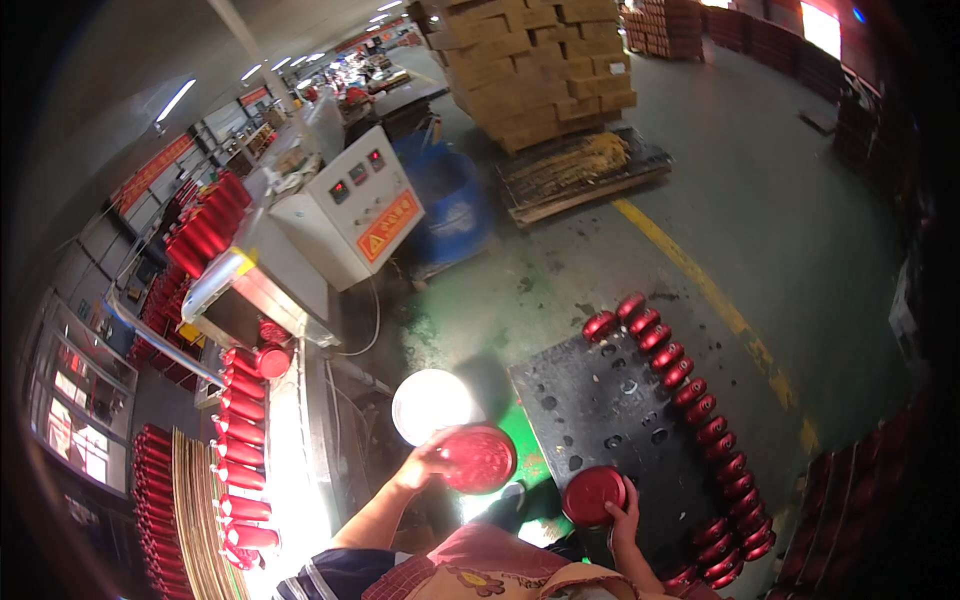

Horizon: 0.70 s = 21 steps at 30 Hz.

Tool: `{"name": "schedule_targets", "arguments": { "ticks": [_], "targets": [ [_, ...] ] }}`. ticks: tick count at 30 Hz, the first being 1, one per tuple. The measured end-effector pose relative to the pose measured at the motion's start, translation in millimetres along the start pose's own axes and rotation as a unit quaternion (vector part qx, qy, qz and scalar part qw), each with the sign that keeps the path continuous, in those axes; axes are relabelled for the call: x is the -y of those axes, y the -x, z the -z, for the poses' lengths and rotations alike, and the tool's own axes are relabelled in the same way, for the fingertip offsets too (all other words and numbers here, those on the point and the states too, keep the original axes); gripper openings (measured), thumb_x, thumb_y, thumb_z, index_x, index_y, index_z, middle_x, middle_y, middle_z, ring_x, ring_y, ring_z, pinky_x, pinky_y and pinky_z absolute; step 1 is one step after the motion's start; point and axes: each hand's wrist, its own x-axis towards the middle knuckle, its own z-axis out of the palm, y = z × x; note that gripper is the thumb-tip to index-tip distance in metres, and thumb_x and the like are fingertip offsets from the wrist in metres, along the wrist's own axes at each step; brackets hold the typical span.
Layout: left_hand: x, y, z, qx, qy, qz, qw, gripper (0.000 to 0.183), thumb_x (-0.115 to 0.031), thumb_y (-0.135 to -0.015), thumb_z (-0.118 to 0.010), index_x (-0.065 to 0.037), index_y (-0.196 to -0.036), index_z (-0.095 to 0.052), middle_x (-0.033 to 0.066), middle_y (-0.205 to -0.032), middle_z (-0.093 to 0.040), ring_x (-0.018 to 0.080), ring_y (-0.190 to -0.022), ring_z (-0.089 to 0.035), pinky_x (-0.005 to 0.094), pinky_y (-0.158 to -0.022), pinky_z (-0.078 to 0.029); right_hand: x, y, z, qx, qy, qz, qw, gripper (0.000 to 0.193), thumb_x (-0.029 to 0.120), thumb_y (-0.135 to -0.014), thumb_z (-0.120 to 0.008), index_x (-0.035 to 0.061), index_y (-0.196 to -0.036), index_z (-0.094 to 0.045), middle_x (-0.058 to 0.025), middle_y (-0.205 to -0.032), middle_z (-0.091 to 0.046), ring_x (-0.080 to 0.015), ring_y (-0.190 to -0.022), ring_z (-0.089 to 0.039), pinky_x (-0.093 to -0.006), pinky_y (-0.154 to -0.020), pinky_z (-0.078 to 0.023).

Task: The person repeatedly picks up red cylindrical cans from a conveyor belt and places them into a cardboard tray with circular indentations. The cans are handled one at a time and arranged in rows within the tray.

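Note:
My left hand (424,466) grips a glossy red metal cylinder (480,460), whose round end faces up. The cylinder is in front of a round white bucket (430,408). My right hand (625,512) is closed on the side of a second red cylinder (592,496) with a rimmed, flat-looking end. This one is over the near left part of a black board with holes (600,420); whether it touches the board I cannot tell. A curved row of red cylinders with domed tops (697,400) stands along the board's right edge, doubled at the near end.
At left, more red cylinders (240,450) line a brightly lit conveyor beside a machine. A grey control box (350,205) and a blue barrel (445,205) stand beyond. Stacked cartons (540,70) rise behind a pallet (585,180). A yellow line (720,310) crosses the green floor.

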Motion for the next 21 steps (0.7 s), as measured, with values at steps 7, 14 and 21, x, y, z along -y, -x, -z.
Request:
{"name": "schedule_targets", "arguments": {
  "ticks": [7,14,21],
  "targets": [
    [8.7,49.3,87.4,-0.053,0.467,-0.190,0.862,0.061,-0.032,-0.090,-0.064,-0.014,-0.143,-0.040,0.0138,-0.137,-0.051,0.0325,-0.119,-0.055,0.0491,-0.101,-0.046,34.1,-39.1,-219.0,0.301,-0.159,-0.021,0.940,0.056,0.009,-0.092,-0.046,0.0048,-0.145,-0.030,-0.0143,-0.140,-0.044,-0.0283,-0.132,-0.042,-0.0458,-0.111,-0.035],
    [58.4,-13.5,206.3,-0.040,0.609,-0.078,0.788,0.044,-0.036,-0.096,-0.045,-0.007,-0.128,-0.051,0.0184,-0.116,-0.057,0.0294,-0.092,-0.059,0.0384,-0.071,-0.052,-69.8,-92.0,-402.1,0.262,-0.377,-0.421,0.782,0.060,0.049,-0.086,-0.060,0.0133,-0.133,-0.051,-0.0133,-0.129,-0.056,-0.0333,-0.115,-0.055,-0.0443,-0.090,-0.052],
    [46.5,-35.8,259.9,0.120,0.745,-0.035,0.655,0.051,-0.047,-0.092,-0.050,-0.009,-0.126,-0.051,0.0142,-0.107,-0.057,0.0271,-0.086,-0.060,0.0354,-0.066,-0.053,-115.3,-129.7,-484.5,0.279,-0.363,-0.476,0.751,0.067,0.051,-0.084,-0.053,0.0064,-0.135,-0.048,-0.0196,-0.125,-0.054,-0.0350,-0.107,-0.056,-0.0430,-0.085,-0.053]
  ]
}}
